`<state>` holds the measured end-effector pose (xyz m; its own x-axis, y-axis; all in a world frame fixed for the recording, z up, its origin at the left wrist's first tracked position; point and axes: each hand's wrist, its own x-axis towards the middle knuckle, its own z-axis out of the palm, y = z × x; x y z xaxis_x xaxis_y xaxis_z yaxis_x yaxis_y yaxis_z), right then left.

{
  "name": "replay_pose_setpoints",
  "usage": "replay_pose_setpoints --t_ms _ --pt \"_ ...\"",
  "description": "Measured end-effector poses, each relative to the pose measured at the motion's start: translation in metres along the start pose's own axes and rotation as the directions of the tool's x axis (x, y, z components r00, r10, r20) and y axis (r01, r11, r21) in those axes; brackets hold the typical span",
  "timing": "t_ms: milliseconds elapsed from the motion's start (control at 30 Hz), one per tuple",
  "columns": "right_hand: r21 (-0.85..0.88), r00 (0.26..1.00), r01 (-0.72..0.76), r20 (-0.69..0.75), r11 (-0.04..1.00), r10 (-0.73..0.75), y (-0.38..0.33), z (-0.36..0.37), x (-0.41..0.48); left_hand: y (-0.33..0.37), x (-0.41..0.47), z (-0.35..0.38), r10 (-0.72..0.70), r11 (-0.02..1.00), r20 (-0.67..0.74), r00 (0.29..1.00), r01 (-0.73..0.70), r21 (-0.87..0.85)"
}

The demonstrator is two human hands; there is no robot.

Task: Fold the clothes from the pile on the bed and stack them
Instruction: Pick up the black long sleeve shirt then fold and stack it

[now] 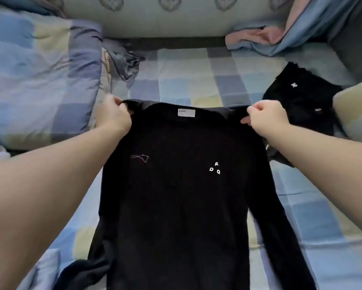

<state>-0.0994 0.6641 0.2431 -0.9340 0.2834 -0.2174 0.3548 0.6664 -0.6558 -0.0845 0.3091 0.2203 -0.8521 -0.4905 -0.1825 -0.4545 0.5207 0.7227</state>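
My left hand (113, 116) grips the left shoulder of the shirt (175, 195), fingers curled round the cloth at its edge. My right hand (266, 117) does the same at the right shoulder. It is a tight fist, knuckles up, with the cloth pinched beneath. Both my forearms reach in bare from the near corners.

The shirt is black with long sleeves. It lies flat on the checked sheet (196, 80) in the middle of the bed, collar at the far end, hem running out of view at the near edge. A white label (186, 113) shows inside the collar, between my hands. On the chest there are small white letters (214, 168) to the right and a thin line drawing (140, 158) to the left. The right sleeve (276, 227) runs down beside the body, and the left sleeve (86, 266) is bunched at the near left.

Just right of my right hand lies a heap of black clothes (301, 101) with small white marks on it; I cannot tell whether it is folded. Beside it, at the right edge, is a pale pillow (355, 109). At the far left, a grey garment (123, 63) lies crumpled against a checked duvet (40, 80). At the far right a pink and blue cloth (267, 40) is rumpled near the padded headboard (165, 19).
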Motion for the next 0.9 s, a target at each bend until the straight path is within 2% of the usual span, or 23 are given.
replay_pose_setpoints --t_ms 67,100,200,300,533,767,833,900 --pt "0.058 0.995 -0.017 0.098 0.998 0.011 0.016 0.049 0.021 -0.024 0.011 0.047 0.067 0.996 0.080 0.995 -0.071 0.057" --pt "0.048 0.978 -0.010 0.208 0.999 0.000 0.033 0.077 0.027 -0.042 0.011 0.069 0.094 0.987 0.162 0.982 -0.114 0.117" --pt "-0.192 0.927 0.039 0.373 0.981 0.036 0.081 0.144 0.007 -0.104 -0.009 0.117 0.091 0.906 0.362 0.928 -0.228 0.357" --pt "-0.366 0.903 0.066 0.418 0.928 0.101 0.129 0.175 -0.036 -0.155 -0.052 0.134 0.077 0.798 0.510 0.856 -0.360 0.483" --pt "-0.400 0.836 0.178 0.543 0.899 0.076 0.188 0.146 -0.131 -0.211 -0.165 0.127 0.038 0.670 0.711 0.702 -0.546 0.503" --pt "-0.403 0.753 0.181 0.644 0.897 0.137 0.271 0.107 -0.222 -0.241 -0.294 0.126 -0.088 0.571 0.845 0.527 -0.669 0.476" --pt "-0.416 0.722 0.201 0.675 0.887 0.153 0.295 0.104 -0.248 -0.253 -0.325 0.132 -0.116 0.540 0.858 0.501 -0.693 0.478" --pt "-0.449 0.695 0.240 0.698 0.861 0.171 0.319 0.107 -0.271 -0.263 -0.351 0.141 -0.132 0.527 0.848 0.514 -0.688 0.499"
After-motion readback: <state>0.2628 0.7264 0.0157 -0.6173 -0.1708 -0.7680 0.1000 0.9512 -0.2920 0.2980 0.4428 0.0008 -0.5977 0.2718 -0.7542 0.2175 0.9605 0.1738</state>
